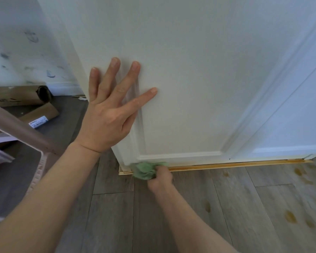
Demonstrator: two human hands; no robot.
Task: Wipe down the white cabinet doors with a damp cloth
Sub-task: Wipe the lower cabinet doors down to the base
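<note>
White cabinet door [190,79], lower corner: left hand [108,114] flat, fingers spread, pressing the panel, likely to steady it; right hand [160,178] gripping bunched green cloth [145,169] against the bottom edge, just above the floor [217,207], to reach the rail.

Your two forearms are bare from the lower edge of the picture to the wrists, with no sleeve or cuff on either. Your left hand [106,117] is gloveless, with no ring on the fingers [115,64] and no watch or band at the wrist, and the nails are short and unpainted. Your right hand [161,178] is gloveless too with a bare wrist, but it sits small and blurred, so you cannot make out nails or other fine detail there.
</note>
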